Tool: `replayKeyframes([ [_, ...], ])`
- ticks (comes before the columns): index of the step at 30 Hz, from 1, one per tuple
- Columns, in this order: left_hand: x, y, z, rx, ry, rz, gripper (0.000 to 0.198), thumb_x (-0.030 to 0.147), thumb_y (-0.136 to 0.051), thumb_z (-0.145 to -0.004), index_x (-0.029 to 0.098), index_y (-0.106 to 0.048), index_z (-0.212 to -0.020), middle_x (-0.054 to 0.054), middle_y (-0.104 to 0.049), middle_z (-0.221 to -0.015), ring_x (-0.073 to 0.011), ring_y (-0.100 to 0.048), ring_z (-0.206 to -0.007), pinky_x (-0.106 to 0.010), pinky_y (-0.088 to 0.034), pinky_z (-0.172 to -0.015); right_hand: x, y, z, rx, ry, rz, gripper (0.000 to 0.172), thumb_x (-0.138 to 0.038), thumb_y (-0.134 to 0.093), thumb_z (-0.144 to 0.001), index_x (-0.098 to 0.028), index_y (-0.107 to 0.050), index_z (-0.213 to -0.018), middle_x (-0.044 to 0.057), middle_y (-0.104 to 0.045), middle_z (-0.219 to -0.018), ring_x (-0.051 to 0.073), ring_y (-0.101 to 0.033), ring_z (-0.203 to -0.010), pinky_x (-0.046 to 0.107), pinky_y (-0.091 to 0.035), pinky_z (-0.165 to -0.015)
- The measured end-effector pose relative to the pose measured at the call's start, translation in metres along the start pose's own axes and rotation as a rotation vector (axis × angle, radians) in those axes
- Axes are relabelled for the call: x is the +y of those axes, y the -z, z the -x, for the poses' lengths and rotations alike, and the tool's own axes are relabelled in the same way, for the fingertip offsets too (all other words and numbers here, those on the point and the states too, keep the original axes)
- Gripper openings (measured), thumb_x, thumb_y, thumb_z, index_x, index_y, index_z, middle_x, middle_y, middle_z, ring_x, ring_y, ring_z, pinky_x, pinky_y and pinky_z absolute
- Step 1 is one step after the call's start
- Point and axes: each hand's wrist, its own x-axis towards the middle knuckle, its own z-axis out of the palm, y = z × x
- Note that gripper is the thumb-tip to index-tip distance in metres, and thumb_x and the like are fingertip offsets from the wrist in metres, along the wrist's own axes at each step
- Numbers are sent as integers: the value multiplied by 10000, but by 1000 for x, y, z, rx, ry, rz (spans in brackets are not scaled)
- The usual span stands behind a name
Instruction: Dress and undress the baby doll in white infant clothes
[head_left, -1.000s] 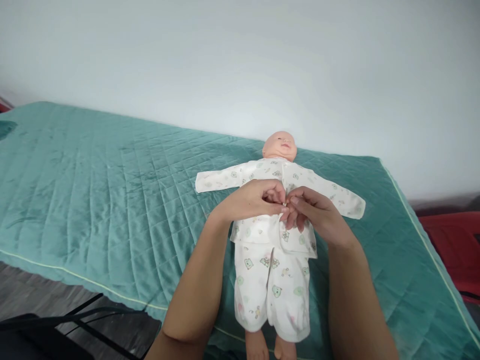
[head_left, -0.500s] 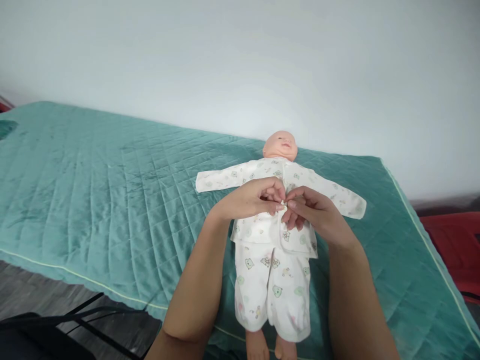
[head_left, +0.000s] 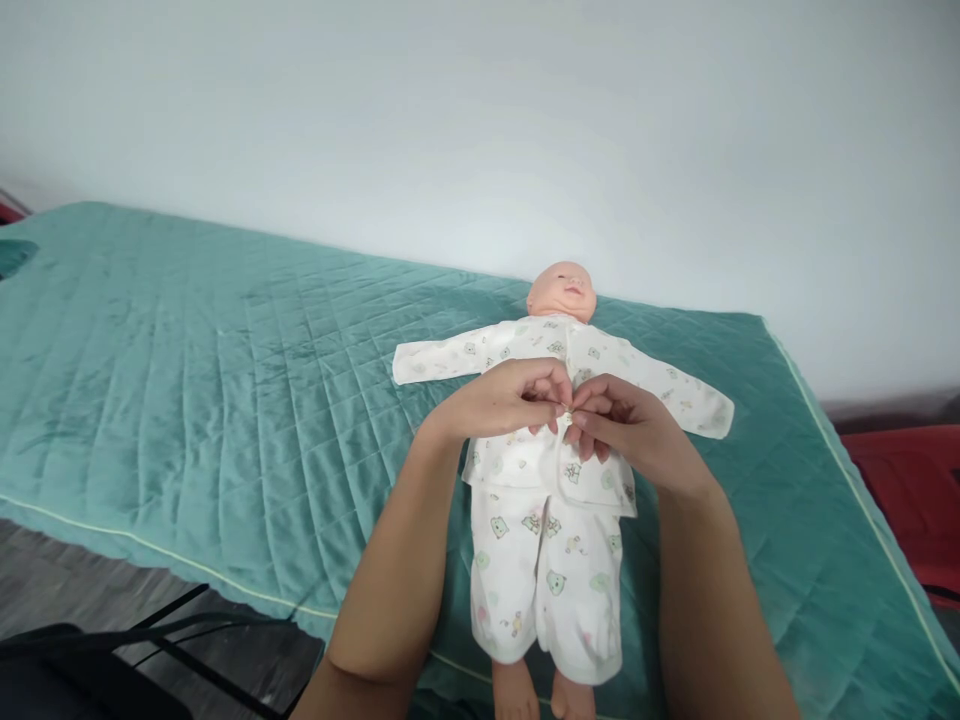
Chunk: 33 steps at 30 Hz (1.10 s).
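A baby doll [head_left: 561, 292] lies on its back on a teal quilted bed cover [head_left: 187, 380], arms spread, dressed in a white printed shirt [head_left: 540, 470] and matching trousers [head_left: 546, 590]. My left hand [head_left: 501, 402] and my right hand [head_left: 628, 428] meet over the doll's chest. Both pinch the shirt's front edges together at a small fastener between the fingertips. The fastener itself is mostly hidden by my fingers. The doll's bare feet show at the bottom edge.
A white wall rises behind the bed. A red object [head_left: 911, 490] sits to the right of the bed. Dark metal legs and a dark seat [head_left: 112, 660] stand on the wooden floor at the lower left.
My fingertips have closed a little tighter on the shirt front at the doll's chest; the doll and my arms have barely shifted.
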Motion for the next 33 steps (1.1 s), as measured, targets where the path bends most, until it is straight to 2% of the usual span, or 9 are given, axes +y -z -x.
replayKeyframes([
  [8, 1, 0, 0, -1, 11, -7, 114, 148, -558, -825, 191, -595, -924, 22, -634, -726, -84, -547, -625, -196, -408, -546, 2, 1, 0, 4, 8, -5, 223, -406, -702, -888, -208, -617, -945, 7, -706, -746, 112, -641, -563, 209, -430, -479],
  [15, -3, 1, -2, -31, -16, 97, 148, 162, -603, -827, 177, -595, -975, -5, -647, -821, -103, -601, -716, -253, -510, -673, 4, 0, -1, 22, 3, -6, 246, -416, -701, -884, -213, -613, -993, 7, -712, -756, 122, -648, -568, 214, -432, -476],
  [25, -2, 3, -1, -18, -6, 60, 168, 161, -622, -821, 185, -617, -987, 10, -636, -795, -100, -602, -709, -236, -480, -653, 7, 1, 0, 26, 11, -23, 212, -390, -693, -898, -213, -623, -992, -2, -705, -739, 117, -653, -563, 205, -433, -471],
  [33, 0, 2, -1, 14, 26, 28, 177, 153, -664, -778, 186, -626, -947, 38, -585, -724, -78, -530, -650, -200, -415, -586, 3, 0, -1, 20, 1, -16, 216, -402, -693, -898, -208, -630, -971, -4, -698, -730, 104, -637, -544, 200, -433, -468],
])
